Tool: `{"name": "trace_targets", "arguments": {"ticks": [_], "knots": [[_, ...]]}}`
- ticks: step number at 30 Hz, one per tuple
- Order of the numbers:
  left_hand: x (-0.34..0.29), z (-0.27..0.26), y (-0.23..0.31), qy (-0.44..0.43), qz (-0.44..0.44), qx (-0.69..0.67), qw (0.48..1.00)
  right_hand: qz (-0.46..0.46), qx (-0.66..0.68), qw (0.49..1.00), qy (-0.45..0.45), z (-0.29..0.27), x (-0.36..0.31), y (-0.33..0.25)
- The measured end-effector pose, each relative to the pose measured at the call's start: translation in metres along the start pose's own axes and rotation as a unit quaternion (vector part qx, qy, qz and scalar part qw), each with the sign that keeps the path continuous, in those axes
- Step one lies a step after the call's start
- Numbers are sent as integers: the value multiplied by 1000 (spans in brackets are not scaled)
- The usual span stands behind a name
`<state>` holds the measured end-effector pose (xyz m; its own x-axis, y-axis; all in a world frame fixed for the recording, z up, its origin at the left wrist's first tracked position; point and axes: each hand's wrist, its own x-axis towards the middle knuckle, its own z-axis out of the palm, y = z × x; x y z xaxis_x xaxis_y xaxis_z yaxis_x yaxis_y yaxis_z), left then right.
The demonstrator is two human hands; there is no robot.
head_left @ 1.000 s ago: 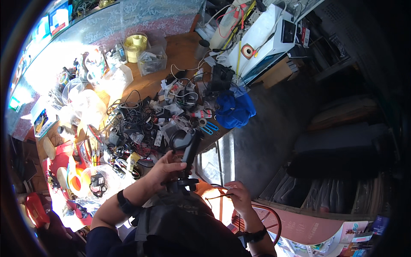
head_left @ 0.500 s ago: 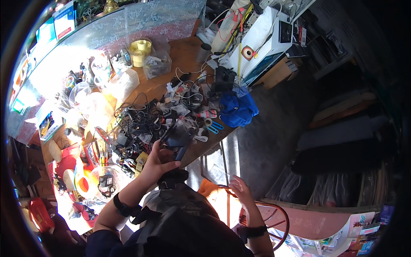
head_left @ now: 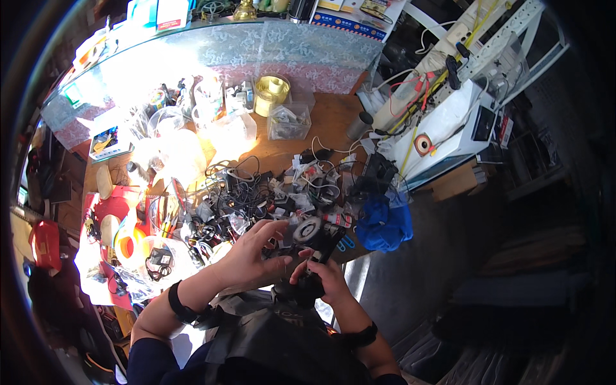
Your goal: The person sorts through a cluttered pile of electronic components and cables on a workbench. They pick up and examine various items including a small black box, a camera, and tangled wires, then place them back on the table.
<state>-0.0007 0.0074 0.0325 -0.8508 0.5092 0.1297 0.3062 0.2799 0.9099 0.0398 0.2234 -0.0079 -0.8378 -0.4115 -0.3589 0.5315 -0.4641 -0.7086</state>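
My right hand [head_left: 328, 277] is closed around the lower part of a black device with a round grey disc [head_left: 308, 230], held up over the table's near edge. Its exact kind is unclear. To the left of it, my left hand [head_left: 256, 249] has its fingers spread and holds nothing. The tips are close to the disc, and I cannot tell whether they touch it. Just beyond both hands lies a heap of black cables and adapters [head_left: 237, 192]. A blue cloth or bag [head_left: 384, 224] lies to the right of the device, near blue-handled scissors [head_left: 346, 242].
On the wooden table [head_left: 333, 119] stand a yellow tape roll [head_left: 271, 95], a clear plastic box [head_left: 289, 123] and a dark cup [head_left: 359, 126]. Orange tape [head_left: 130, 244] and a clear tub [head_left: 163, 260] sit at the left. A white machine [head_left: 449, 135] stands back right.
The black device has passed from my left hand to my right, its disc now showing. My left hand has opened; my right has come up to the table edge. The view has shifted.
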Motion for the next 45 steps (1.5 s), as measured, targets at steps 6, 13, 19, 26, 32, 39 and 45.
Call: {"name": "trace_targets", "arguments": {"ticks": [6, 13, 19, 26, 32, 39, 45], "knots": [[78, 48, 19, 79, 15, 139, 987, 59, -118, 986, -104, -55, 27, -62], [121, 40, 32, 89, 7, 93, 992, 169, -229, 924, -254, -92, 41, -134], [106, 31, 22, 40, -142, -116, 982, 321, -232, 853, -340, -94, 62, -163], [79, 30, -7, 214, -251, -409, 851, 89, 117, 952, -269, -91, 80, -171], [67, 36, -19, 180, -266, -554, 768, -32, -118, 977, -173, -60, 90, -169], [68, 38, 3, 31, -200, -605, 770, -163, -208, 952, -151, -13, 100, -150], [61, 30, 15, 32, -77, -553, 829, 13, 115, 993, 14, -11, 106, -149]]}}
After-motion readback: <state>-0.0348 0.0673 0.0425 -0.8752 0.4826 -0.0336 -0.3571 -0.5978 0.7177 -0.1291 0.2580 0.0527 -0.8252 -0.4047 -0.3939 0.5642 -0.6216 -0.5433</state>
